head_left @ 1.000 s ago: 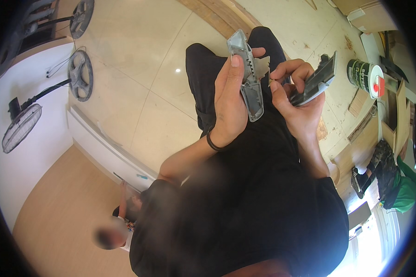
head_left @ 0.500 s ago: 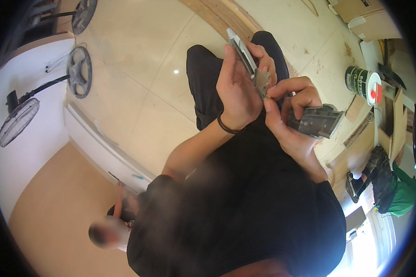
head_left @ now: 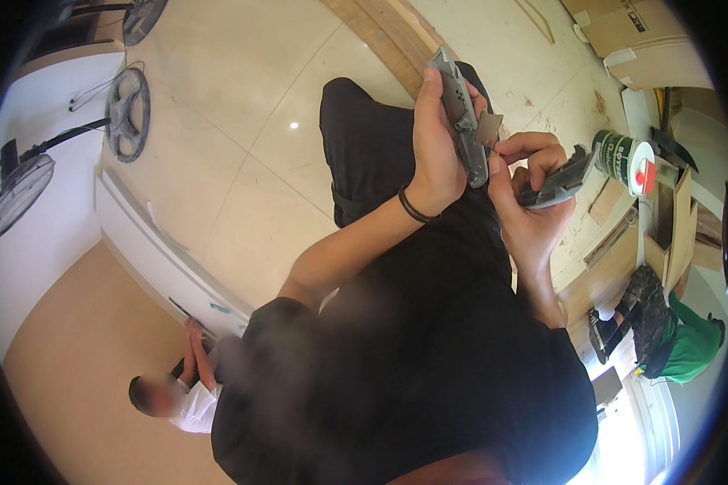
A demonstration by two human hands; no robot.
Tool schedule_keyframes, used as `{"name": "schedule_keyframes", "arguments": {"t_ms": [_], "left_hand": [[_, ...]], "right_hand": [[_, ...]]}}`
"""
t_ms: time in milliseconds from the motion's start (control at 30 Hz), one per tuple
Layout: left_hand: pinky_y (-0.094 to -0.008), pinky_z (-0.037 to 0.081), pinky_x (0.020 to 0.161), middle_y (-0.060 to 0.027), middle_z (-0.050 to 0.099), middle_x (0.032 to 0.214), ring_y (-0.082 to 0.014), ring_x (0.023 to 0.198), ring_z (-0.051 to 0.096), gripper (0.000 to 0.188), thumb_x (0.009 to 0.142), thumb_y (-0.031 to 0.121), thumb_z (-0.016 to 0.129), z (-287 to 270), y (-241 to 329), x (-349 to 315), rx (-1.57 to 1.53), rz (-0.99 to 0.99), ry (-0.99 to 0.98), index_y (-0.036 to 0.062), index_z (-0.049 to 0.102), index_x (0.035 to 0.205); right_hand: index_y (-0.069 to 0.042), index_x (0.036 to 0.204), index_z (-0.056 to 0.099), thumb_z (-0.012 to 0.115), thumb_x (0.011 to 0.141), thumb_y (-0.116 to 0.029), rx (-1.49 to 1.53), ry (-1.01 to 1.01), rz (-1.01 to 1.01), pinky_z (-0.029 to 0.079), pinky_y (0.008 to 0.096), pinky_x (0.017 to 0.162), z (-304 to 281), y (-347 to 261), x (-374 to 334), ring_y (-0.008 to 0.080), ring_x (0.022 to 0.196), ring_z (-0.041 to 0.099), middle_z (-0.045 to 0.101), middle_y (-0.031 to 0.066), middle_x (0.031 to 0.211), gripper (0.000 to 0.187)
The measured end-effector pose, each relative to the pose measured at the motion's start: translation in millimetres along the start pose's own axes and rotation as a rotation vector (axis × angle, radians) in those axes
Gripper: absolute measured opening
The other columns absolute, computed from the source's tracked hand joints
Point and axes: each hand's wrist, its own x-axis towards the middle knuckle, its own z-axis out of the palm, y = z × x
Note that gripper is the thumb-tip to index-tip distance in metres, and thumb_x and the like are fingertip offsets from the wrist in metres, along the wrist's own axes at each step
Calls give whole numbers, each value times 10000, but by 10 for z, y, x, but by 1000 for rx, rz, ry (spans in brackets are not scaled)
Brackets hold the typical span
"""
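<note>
Head view: left hand [head_left: 440, 166], fingers clamped around long gray casing [head_left: 460, 113], tilted above lap [head_left: 372, 137]. Right hand [head_left: 532, 198]: thumb and forefinger pinched together at lower end of thin metal plate [head_left: 488, 128], just beside casing; other fingers clamped on gray cover [head_left: 561, 184] (lidded tub [head_left: 619, 162] beyond, at right).

Tub [head_left: 604, 162]: bears a dark green wrap label [head_left: 611, 145] with pale printing on it.
Main line: bold, light capitals, the largest print in view, set sideways along the tub's curved side; readable only in part.
Second line: more pale print on the same label, beside the capitals and nearer the tub's base; too blurred to read in full.
Box [head_left: 615, 39]: brown cardboard at the upper right, with a small dark printed block [head_left: 637, 21] on one panel.
Block: light marks inside it, too small to read.
</note>
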Motion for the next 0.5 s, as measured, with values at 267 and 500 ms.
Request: {"name": "schedule_keyframes", "arguments": {"t_ms": [267,500], "left_hand": [[-352,492,758,-77,591,866,-193,785,578,537,1054,510,289,23,-75,-45,-55,-97,-44,36,539,1016],[-338,481,782,-56,582,891,-172,838,570,520,1060,508,285,73,-148,-64,-64,-113,-28,52,534,1061]], "right_hand": [[-21,861,525,693,813,74,-138,-40,145,320,176,483,-73,3,84,-9,636,486,658,59,927,199],[-6,941,613,682,809,38,-260,-158,184,335,162,501,-243,-65,208,0,659,516,644,20,850,155]]}}
